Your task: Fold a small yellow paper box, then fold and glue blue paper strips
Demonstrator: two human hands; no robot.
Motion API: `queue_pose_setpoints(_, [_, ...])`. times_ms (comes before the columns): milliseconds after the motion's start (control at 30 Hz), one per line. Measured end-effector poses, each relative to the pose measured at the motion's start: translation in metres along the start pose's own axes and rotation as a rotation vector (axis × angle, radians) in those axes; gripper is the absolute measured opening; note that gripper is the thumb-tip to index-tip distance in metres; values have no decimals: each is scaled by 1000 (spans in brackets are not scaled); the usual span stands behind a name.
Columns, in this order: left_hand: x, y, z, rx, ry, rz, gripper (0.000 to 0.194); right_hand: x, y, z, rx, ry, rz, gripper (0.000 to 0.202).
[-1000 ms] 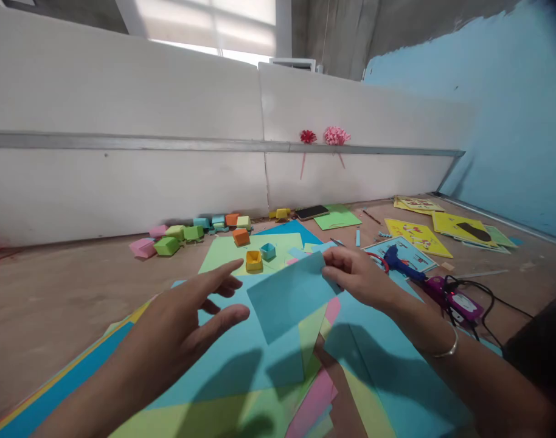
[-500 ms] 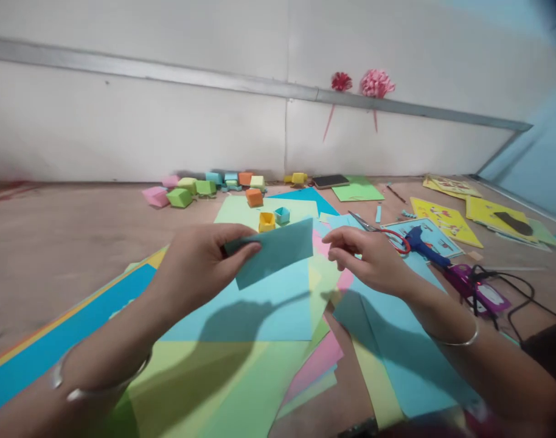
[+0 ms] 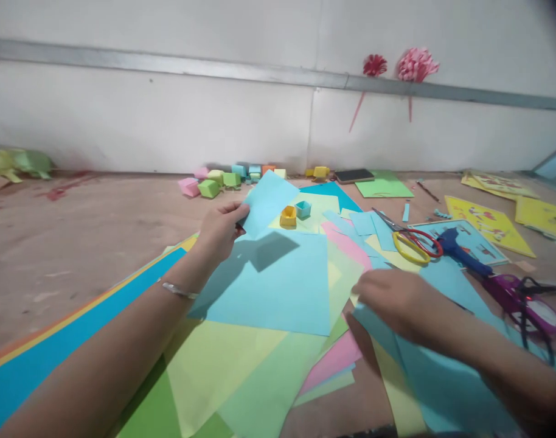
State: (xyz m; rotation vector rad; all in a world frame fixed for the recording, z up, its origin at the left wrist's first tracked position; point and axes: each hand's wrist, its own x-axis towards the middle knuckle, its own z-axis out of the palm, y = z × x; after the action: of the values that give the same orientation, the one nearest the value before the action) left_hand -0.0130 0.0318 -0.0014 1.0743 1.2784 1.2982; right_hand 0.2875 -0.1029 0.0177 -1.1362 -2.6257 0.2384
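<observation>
My left hand pinches the lower left edge of a light blue paper piece, which is raised and tilted. Below it a large light blue sheet lies flat, with the shadow of the held piece on it. Just behind are a small yellow-orange paper box and a small blue one. My right hand hovers low over the papers at the right, its fingers curled downward; whether they hold anything is hidden. Scissors with red and yellow handles lie beyond it.
A blue glue gun and a purple device with black cables lie at the right. Paper cubes and a phone stand or lie near the wall. Yellow printed cards lie at the back right.
The view has turned left. The held paper has tipped up and away from the right hand. My right hand has come down closer to the papers, its fingers now curled, and the yellow scissor handle shows.
</observation>
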Motion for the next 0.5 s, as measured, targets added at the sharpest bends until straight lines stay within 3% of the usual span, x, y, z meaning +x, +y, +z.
queue_pose_setpoints(167, [5, -4, -6, -69, -17, -37, 28, 6, -57, 11, -104, -249, -323, 17])
queue_pose_setpoints(300, [2, -7, -7, 24, -176, -162, 28, 20, -66, 0, -229, -378, -379, 12])
queue_pose_setpoints(367, [-2, -10, -5, 142, -308, -251, 28, 29, -60, 1, -279, -332, -319, 12])
queue_pose_setpoints(500, [-10, -12, 0, 482, -627, -254, 25, 47, -39, 27, -365, -56, -227, 12])
